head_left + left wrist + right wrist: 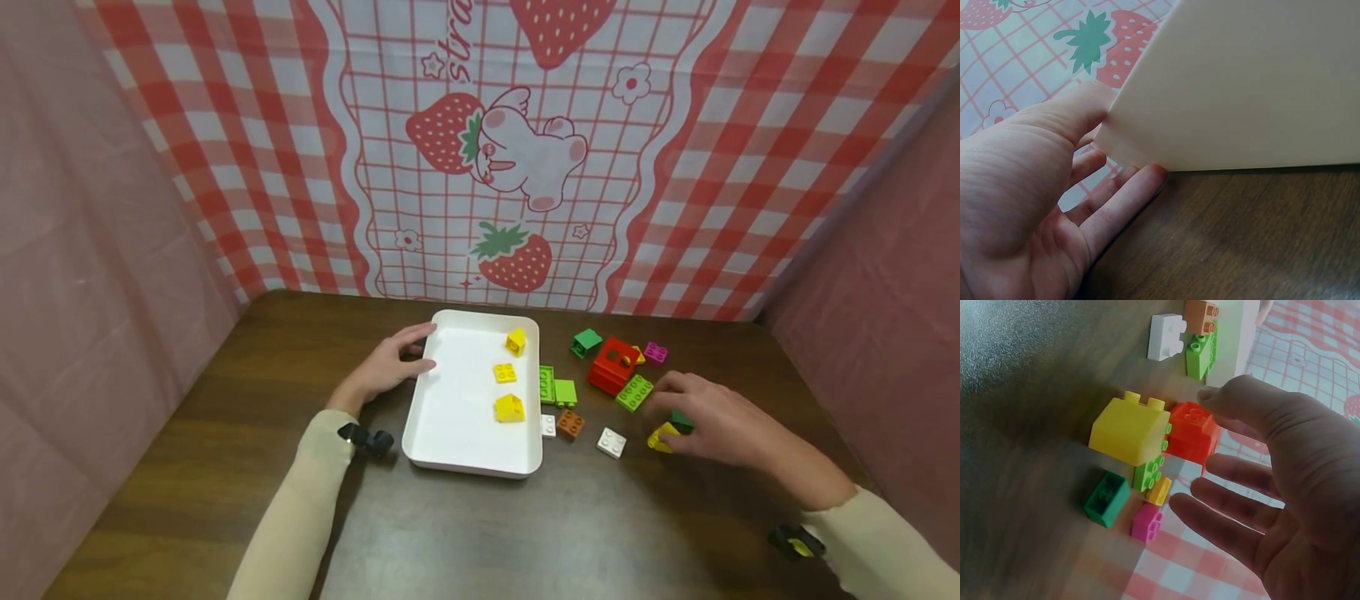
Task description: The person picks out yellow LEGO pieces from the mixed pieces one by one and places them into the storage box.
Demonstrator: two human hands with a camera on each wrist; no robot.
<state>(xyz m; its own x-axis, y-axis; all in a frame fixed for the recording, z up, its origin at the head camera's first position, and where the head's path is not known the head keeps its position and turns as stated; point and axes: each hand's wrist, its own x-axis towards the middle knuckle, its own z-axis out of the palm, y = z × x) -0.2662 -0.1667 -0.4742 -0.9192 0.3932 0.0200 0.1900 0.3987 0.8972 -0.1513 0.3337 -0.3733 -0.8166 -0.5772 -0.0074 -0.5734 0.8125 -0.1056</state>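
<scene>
My left hand (387, 365) holds the left side of a white tray (467, 462). In the left wrist view, the thumb reaches the edge of the tray's outer wall (1229, 94) and one fingertip touches its lower edge. Three yellow bricks lie in the tray, one of them a flat square (505, 372). My right hand (708, 417) hovers over a yellow sloped brick (1130, 430) on the table. Its fingers are spread and hold nothing in the right wrist view. A dark green brick (1106, 499) lies beside that yellow brick.
Right of the tray lie a red block (613, 367), a lime plate (635, 392), a green brick (586, 342), a magenta brick (656, 352), a brown brick (571, 424) and a white brick (611, 442). A checked strawberry cloth (517, 258) hangs behind the table.
</scene>
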